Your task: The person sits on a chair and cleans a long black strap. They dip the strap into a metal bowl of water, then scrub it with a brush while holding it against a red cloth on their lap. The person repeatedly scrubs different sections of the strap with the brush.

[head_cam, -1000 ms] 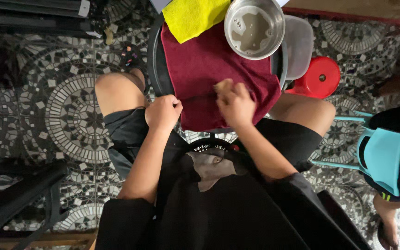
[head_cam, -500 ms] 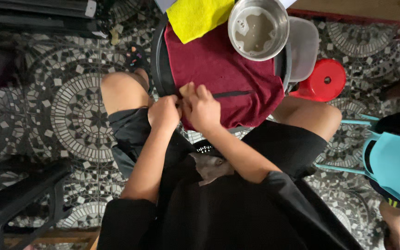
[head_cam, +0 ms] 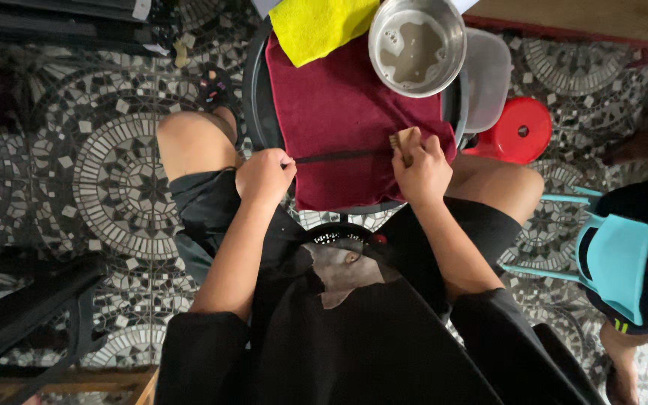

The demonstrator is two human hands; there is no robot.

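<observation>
Low in the middle of the frame, nearest the camera, a dark apron [head_cam: 354, 337] covers the person's lap, and both forearms reach up from it toward the round tray [head_cam: 258, 112] set over the knees.

Left of centre, the left hand [head_cam: 264, 176] is curled nearly into a fist, its fingertips pinched on the end of a thin black strap [head_cam: 339, 157]. The strap lies stretched straight across the lower part of the dark red towel [head_cam: 343, 112] that covers the tray. At the strap's other end, right of centre, the right hand [head_cam: 423, 169] is closed around a small wooden brush [head_cam: 403, 140], whose head pokes out above the knuckles and rests on or just over the strap; whether the bristles press on it cannot be told.

As a judgement, the pinch on the strap is the weak point: it is narrow and taut, and a hard stroke of the brush could tear it out of the fingertips or drag the towel into folds.

Farther up, at the top of the frame, a steel bowl [head_cam: 417, 46] holding cloudy water sits on the towel's upper right corner, partly past the tray's edge. If the towel creeps, the bowl could tip and spill onto the legs or the patterned tile floor [head_cam: 106, 187]. A yellow cloth [head_cam: 320, 26] lies just beside the bowl to its left; a clear plastic box [head_cam: 487, 82] and a red stool [head_cam: 517, 131] stand to the right.
</observation>
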